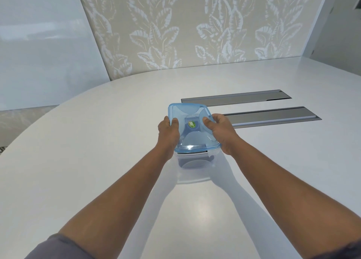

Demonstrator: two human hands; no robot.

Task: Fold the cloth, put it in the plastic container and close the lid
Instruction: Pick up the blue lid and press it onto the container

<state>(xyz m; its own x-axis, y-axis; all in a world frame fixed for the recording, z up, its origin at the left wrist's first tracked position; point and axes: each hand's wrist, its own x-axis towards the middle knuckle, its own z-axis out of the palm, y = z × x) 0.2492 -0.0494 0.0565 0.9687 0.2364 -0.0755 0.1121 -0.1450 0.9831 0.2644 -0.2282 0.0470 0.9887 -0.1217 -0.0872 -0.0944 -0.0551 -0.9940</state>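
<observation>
1. A clear plastic container sits on the white table, close in front of the person.
2. A blue lid lies on top of the container. Its near edge looks a bit raised, so I think it is not snapped shut yet.
3. The left hand holds the left side of the lid. Its thumb is on top and its fingers curl under the edge.
4. The right hand holds the right side the same way, thumb on top.
5. Something dark shows through the clear wall. It may be the folded cloth, but I cannot tell for sure.
6. The box looks light and stiff. The plastic is smooth, so it could slip on the shiny table.
7. The best place to hold is the lid's rim on both sides. Pushing down at the corners should snap it on.
8. Two grey metal strips are set in the table behind the box.
</observation>
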